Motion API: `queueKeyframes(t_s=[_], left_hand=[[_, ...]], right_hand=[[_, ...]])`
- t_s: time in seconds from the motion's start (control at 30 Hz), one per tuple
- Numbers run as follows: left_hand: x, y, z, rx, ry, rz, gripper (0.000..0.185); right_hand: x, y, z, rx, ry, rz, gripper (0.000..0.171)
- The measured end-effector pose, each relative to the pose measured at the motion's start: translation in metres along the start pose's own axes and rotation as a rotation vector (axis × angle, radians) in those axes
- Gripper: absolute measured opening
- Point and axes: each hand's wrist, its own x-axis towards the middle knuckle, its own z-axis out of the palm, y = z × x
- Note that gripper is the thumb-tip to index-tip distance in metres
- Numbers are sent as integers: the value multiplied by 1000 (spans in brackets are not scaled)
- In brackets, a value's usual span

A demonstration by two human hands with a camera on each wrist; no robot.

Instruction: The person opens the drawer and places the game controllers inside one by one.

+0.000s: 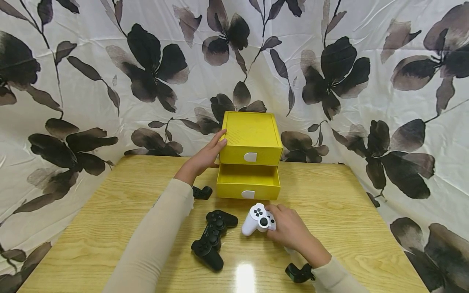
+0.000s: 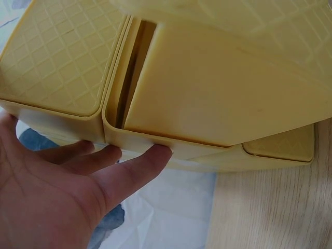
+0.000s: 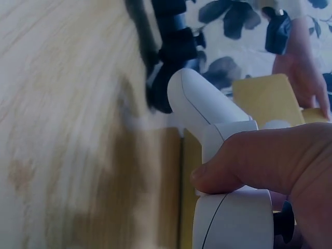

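A yellow two-drawer box (image 1: 250, 130) stands toward the back of the table, its lower drawer (image 1: 248, 191) pulled out and its upper drawer in. My left hand (image 1: 203, 158) rests against the left side of the box. In the left wrist view its fingers (image 2: 136, 168) are spread and fairly straight, with the tips along the box's edge. My right hand (image 1: 291, 228) grips a white game controller (image 1: 250, 223) in front of the lower drawer. The right wrist view has the thumb (image 3: 218, 168) pressing on the white controller's body. Nothing shows inside the visible part of the lower drawer.
A black game controller (image 1: 213, 240) lies on the wooden table (image 1: 110, 228), left of the white one. Small dark devices sit at my left wrist (image 1: 202, 193) and my right wrist (image 1: 298, 272). A floral cloth (image 1: 165, 24) hangs behind and at both sides.
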Motion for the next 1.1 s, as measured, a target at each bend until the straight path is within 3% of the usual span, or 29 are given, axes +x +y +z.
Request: queueKeyframes(t_s=[0.4, 0.7, 0.9, 1.1], left_hand=[[-17, 25, 2, -20, -27, -30, 58], [0, 3, 0, -15, -6, -9, 57], [0, 1, 0, -11, 12, 2, 56], [-19, 25, 3, -8, -20, -22, 57]], right_hand=[[4, -8, -27, -18, 59, -59, 56], [9, -13, -48, -40, 123, -118, 54], [15, -14, -60, -42, 156, -141, 54], [20, -19, -74, -55, 180, -158, 54]])
